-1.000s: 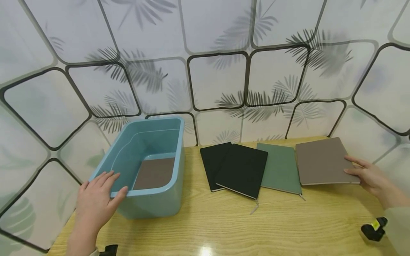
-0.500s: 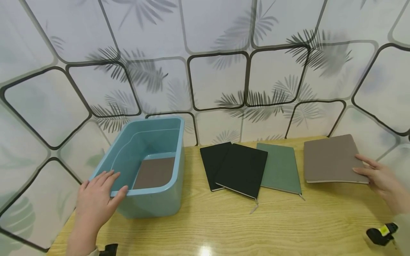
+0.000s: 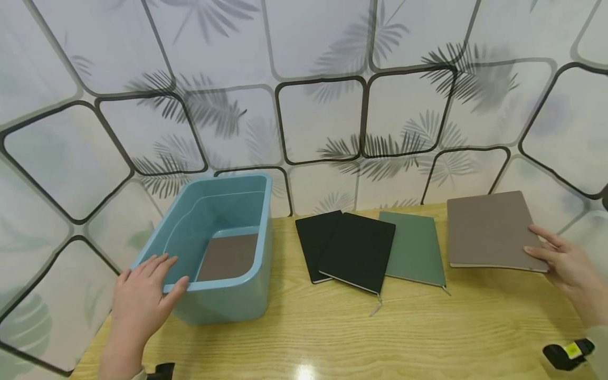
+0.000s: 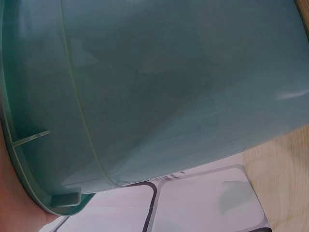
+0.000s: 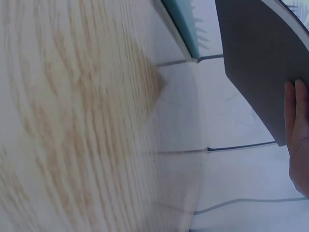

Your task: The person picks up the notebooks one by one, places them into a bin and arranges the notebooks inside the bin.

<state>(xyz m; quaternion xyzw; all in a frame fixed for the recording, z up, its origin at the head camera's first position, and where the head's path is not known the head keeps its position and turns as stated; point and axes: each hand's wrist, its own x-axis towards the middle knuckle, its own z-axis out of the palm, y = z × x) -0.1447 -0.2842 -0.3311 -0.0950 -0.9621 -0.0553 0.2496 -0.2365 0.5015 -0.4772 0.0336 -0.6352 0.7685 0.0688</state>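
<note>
My right hand grips a taupe hardcover notebook by its right edge and holds it raised above the table's right side. From below, in the right wrist view, the fingers lie against its dark cover. A blue plastic bin stands on the left, and my left hand rests on its near-left rim, fingers over the edge and thumb along the front. Inside the bin, a flat taupe piece lies on the bottom. In the left wrist view the bin's outer wall fills most of the picture.
Two black notebooks, one overlapping the other, lie mid-table. Partly under them is a green notebook. All rest on a light wood table; a patterned curtain-like backdrop rises behind.
The taupe notebook has gone rightward, away from the green notebook, and then risen a little in my right hand. My left hand stays on the bin's rim.
</note>
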